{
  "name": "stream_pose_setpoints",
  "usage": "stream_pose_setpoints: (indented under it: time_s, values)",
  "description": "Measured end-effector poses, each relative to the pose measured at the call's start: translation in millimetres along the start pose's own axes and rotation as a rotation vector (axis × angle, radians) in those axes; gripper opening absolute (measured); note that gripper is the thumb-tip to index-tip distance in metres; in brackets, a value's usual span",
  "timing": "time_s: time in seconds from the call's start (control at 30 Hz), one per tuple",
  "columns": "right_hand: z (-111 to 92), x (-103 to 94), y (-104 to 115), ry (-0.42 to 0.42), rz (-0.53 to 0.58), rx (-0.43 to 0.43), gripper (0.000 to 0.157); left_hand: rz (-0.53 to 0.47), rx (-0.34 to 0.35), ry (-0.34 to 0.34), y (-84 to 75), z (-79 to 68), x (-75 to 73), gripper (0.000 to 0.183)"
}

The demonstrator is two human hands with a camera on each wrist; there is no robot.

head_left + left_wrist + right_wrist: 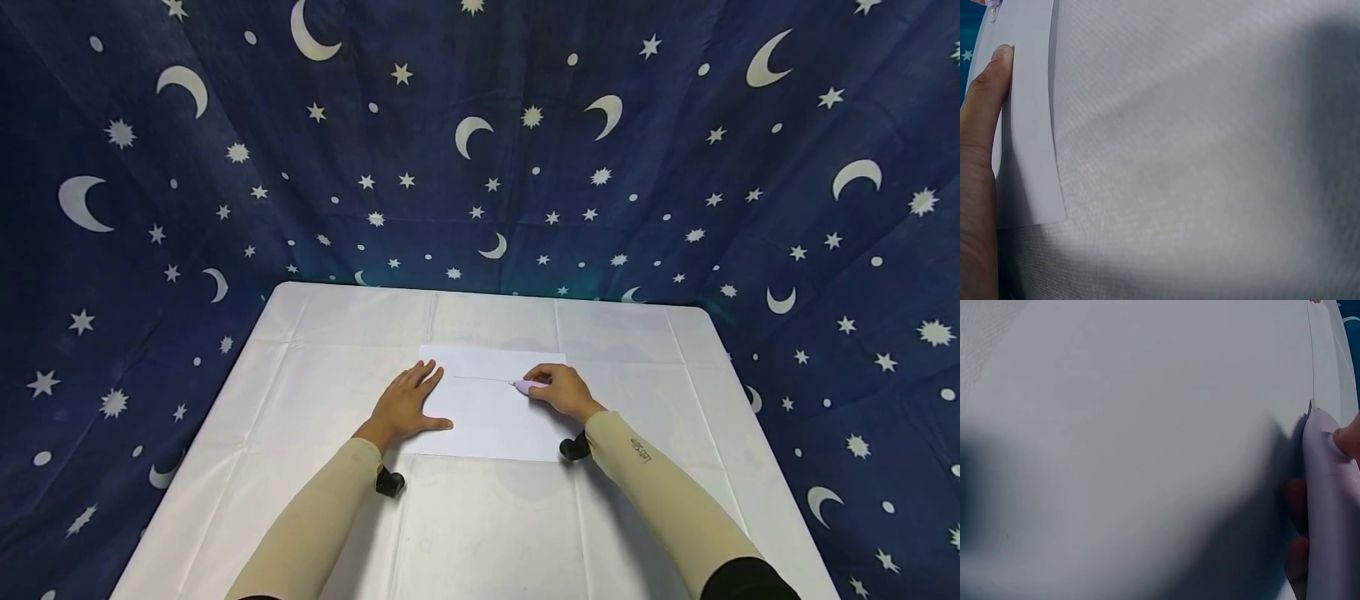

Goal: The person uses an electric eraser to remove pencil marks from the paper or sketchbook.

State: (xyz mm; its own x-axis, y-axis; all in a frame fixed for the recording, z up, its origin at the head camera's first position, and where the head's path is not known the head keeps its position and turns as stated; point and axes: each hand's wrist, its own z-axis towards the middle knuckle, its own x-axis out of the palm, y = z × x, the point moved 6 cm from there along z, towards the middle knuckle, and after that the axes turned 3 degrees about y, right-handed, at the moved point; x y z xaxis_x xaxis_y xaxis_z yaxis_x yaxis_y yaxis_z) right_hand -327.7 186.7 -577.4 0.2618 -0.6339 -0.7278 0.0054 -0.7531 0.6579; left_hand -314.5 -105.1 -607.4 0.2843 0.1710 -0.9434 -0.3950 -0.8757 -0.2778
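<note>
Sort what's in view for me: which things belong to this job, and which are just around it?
Job: paper, knife, left hand resting on the paper, right hand gripping the knife.
Surroundings: white table, starry curtain, sleeves.

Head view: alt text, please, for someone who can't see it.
A person's right hand holds a lilac cutter at the end of a thin line on white paper; the spread left hand rests across its left edge. Behind the table hangs starry blue cloth.
</note>
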Motion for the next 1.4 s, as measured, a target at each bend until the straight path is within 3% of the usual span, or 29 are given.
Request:
stream_pose_setpoints:
  time_s: [0.53,1.4]
  values:
    - [3.9,0.5,1.8,-0.039,-0.019,-0.026,0.013,-0.033,-0.004,-0.014,-1.3,-0.6,-2.5,0.110]
    - [1.3,-3.6,2.5,-0.022,-0.033,0.005,0.013,-0.032,-0.008,-0.003,0.2,0.0,-0.3,0.110]
